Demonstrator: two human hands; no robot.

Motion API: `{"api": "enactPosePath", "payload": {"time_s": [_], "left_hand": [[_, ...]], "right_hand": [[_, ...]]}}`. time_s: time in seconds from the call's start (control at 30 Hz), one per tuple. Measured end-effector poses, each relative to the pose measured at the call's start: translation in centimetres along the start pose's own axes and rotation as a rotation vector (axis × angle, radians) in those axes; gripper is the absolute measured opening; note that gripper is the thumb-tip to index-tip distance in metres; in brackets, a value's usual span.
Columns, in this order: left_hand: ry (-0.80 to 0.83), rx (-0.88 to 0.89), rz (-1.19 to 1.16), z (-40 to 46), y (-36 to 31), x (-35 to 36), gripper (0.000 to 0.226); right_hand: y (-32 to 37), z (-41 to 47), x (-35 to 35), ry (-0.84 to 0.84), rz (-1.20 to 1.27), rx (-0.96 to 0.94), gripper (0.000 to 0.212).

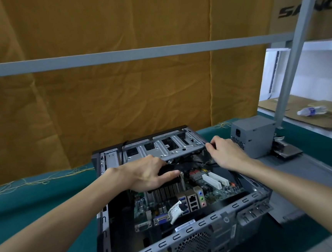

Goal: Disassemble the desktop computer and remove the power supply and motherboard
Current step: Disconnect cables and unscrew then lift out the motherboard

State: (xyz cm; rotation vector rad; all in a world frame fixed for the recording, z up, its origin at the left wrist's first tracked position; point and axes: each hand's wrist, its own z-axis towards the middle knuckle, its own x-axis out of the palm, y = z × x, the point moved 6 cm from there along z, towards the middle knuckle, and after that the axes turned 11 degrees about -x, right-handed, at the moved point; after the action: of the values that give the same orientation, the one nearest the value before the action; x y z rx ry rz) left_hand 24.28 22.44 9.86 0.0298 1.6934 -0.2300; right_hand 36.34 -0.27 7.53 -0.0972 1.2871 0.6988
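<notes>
Left hand (148, 174) grips heatsink (166, 191); right hand (226, 153) pinches cable (196, 161).

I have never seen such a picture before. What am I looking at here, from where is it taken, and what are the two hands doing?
The picture comes from a camera worn on a person's head, looking down at their own bare arms.

On a green table cover lies an open computer case. Inside it is the green motherboard. The left hand grips the black cooler on that board. The right hand pinches a thin black cable at the case's far right edge.

The grey box to the right is the power supply, already out of the case. A plastic bottle lies on cardboard behind it.
</notes>
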Motion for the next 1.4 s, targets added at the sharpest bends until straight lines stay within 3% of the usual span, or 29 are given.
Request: {"api": "enactPosePath", "payload": {"time_s": [0.27,0.43,0.5,0.67,0.9,1.07,1.23,1.4], "left_hand": [[-0.019,-0.020,-0.027,-0.4,-0.3,-1.9,0.097],[-0.016,-0.009,-0.008,-0.7,-0.3,-2.5,0.098],[-0.021,-0.003,-0.017,-0.8,-0.1,-2.4,0.098],[-0.025,0.027,-0.012,-0.8,-0.5,-2.7,0.096],[-0.061,0.056,-0.046,-2.2,-1.0,-4.0,0.085],[-0.129,0.083,-0.075,-3.7,-1.8,-5.2,0.071],[-0.180,0.091,-0.070,-4.8,-2.1,-6.4,0.069],[-0.195,0.103,-0.095,-5.7,-2.2,-6.8,0.077]], "right_hand": [[-0.2,0.2,0.2,0.007,-0.013,-0.006,0.037],[-2.2,0.7,1.0,0.150,0.356,0.118,0.037],[-2.7,0.1,0.6,0.233,0.400,0.079,0.035],[-2.5,-0.4,-0.8,0.307,0.383,-0.002,0.047],[-2.0,-0.2,-1.3,0.398,0.253,-0.025,0.042],[-1.7,-0.7,-1.8,0.423,0.222,-0.020,0.059],[-1.5,-1.1,-2.4,0.422,0.292,0.015,0.040],[-1.7,-1.0,-2.9,0.370,0.286,-0.019,0.040]]}}
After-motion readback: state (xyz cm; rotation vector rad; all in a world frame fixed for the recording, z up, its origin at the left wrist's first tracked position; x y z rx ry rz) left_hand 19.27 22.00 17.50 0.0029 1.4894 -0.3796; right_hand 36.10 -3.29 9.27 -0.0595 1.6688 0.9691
